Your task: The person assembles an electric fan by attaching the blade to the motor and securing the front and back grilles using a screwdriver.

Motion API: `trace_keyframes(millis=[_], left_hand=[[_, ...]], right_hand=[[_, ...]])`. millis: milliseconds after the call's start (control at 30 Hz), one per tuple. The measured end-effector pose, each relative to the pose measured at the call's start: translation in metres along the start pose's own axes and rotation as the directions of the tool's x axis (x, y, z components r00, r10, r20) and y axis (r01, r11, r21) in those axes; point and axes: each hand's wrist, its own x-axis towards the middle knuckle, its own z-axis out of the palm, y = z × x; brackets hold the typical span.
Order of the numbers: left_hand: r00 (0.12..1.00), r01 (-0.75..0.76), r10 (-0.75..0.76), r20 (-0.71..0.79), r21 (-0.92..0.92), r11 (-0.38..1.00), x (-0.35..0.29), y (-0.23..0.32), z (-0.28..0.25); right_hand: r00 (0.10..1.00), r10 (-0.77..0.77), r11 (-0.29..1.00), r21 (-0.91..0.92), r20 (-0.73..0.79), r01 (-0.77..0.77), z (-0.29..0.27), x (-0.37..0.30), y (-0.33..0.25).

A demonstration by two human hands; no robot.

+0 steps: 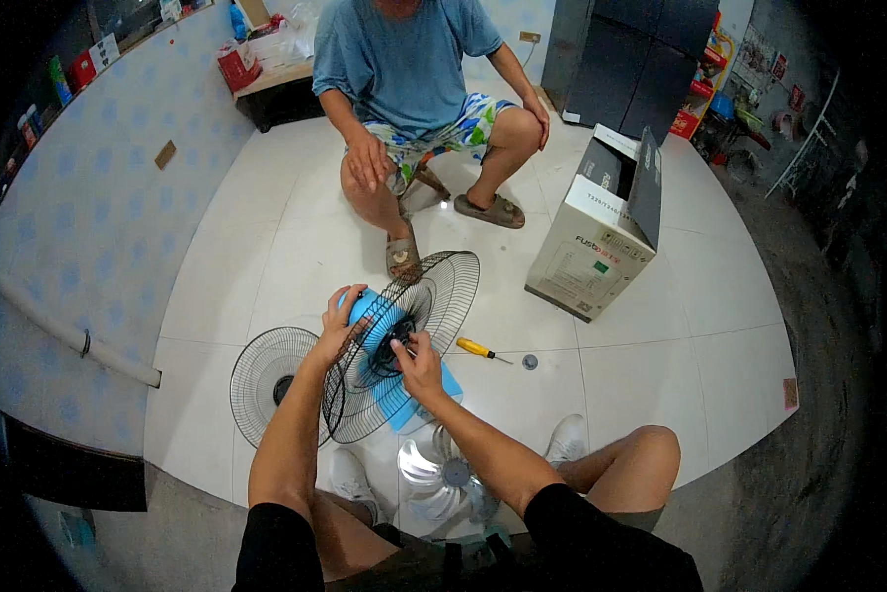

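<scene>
A fan with a blue motor housing stands tilted in front of me, its blue base on the floor. My left hand is wrapped round the housing from the left. A black wire fan guard sits at the motor's front, turned partly edge-on. At its hub, my right hand has its fingers closed in a pinch; what they hold is too small to make out. The second wire guard lies on the left. Between my feet rests a clear fan blade with a grey hub.
A yellow-handled screwdriver lies right of the fan, beside a small round grey piece. An opened carton stands farther right. Across from me sits another person, one sandal close to the guard. A pipe runs along the left wall.
</scene>
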Motion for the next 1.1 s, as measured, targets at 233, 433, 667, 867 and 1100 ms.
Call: trace_keyframes(millis=[233,433,667,867,1100], left_hand=[[0.997,0.063,-0.062,0.042,-0.031,0.998,0.006,-0.001,0.004],[0.996,0.069,-0.067,0.058,-0.024,0.997,0.0,0.005,-0.002],[0.996,0.074,-0.073,0.042,-0.02,0.997,-0.007,0.01,-0.003],[1.0,0.014,-0.015,-0.024,-0.01,1.0,-0.008,0.004,-0.002],[0.998,0.038,-0.04,0.041,0.033,0.999,0.0,0.013,-0.008]], right_hand=[[0.96,0.279,0.893,0.37,-0.003,-0.258,0.007,0.003,0.004],[0.976,0.212,0.955,0.202,0.043,-0.217,-0.007,0.005,-0.001],[0.984,0.178,0.972,0.155,0.02,-0.179,-0.001,0.002,0.008],[0.981,0.176,0.981,0.101,-0.085,-0.168,0.009,0.001,-0.001],[0.979,0.196,0.951,0.255,-0.053,-0.177,0.015,0.005,-0.002]])
